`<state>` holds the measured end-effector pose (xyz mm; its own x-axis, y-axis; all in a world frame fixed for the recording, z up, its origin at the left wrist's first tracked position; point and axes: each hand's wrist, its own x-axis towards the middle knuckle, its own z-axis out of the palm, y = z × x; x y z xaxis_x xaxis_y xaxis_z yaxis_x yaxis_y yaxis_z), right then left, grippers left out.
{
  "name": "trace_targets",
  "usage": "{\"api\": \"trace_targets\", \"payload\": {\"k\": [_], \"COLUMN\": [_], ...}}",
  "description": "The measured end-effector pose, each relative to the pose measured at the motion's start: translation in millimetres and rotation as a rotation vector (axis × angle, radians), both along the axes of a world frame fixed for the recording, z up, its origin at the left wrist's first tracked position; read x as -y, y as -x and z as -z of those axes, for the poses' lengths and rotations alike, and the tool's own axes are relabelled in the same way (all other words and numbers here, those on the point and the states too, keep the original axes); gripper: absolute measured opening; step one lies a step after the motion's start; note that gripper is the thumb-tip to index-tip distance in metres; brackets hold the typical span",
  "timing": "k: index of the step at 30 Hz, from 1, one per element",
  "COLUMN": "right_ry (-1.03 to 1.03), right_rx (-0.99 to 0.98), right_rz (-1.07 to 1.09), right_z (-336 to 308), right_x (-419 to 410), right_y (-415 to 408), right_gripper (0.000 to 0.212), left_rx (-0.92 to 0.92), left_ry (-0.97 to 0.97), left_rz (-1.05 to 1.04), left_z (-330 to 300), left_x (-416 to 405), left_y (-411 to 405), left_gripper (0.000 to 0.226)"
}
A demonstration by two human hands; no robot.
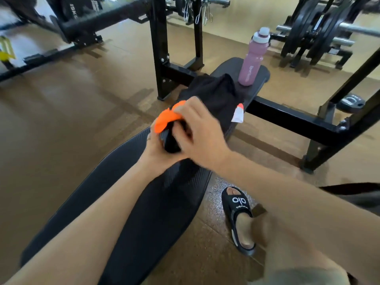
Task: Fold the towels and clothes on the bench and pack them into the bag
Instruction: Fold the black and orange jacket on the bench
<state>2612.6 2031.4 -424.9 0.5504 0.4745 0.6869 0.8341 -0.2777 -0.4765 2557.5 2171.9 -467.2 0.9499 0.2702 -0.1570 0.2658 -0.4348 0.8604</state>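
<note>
I have a small black-and-orange piece of cloth (166,128) bunched between both hands above the middle of the bench (156,202). My left hand (158,149) cups it from below, fingers curled round the black part. My right hand (197,128) comes over the top, fingers curled on the orange end. What garment it is I cannot tell; it is small, dark, and blurred.

To fold it well, I judge I should stop working it in the air. Lay it flat on the bare pad in front of me, smooth the orange edge out, and fold it on the bench where the pad backs each crease. Squeezing it between my palms will only give a wad that takes more room in a bag.

Further along the bench lies a heap of black clothes (211,93), unfolded, with a white-and-orange tag (238,114) at its right edge.

As for containers, no bag is in view. The one container here is a pink bottle (254,58), upright at the far end of the bench, lid on; its contents are hidden.
</note>
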Motion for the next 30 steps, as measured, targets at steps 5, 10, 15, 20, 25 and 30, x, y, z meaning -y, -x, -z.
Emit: {"api": "trace_targets", "payload": {"k": [5, 10, 15, 20, 25, 30], "right_ry": [0.025, 0.077, 0.637, 0.710, 0.444, 0.693], "right_rx": [-0.219, -0.601, -1.032, -0.673, -0.508, -0.819], "right_rz": [-0.161, 0.006, -0.154, -0.046, 0.212, 0.426], "right_z": [0, 15, 66, 100, 101, 107], "right_x": [-18, -9, -3, -5, 8, 22], "right_y": [80, 82, 98, 115, 112, 93], "right_gripper": [0.033, 0.066, 0.087, 0.063, 0.044, 0.062], "left_rx": [0.019, 0.026, -0.002, -0.075, -0.307, -0.554], "left_ry": [0.082, 0.438, 0.673, 0.637, 0.590, -0.011], "left_rz": [-0.103, -0.449, -0.531, -0.733, -0.780, -0.695], "left_z": [-33, -51, -41, -30, 31, 39], "left_x": [2, -15, -46, -81, -154, -143], "left_y": [49, 90, 142, 180, 219, 264], "left_gripper": [0.040, 0.018, 0.013, 0.008, 0.027, 0.098]}}
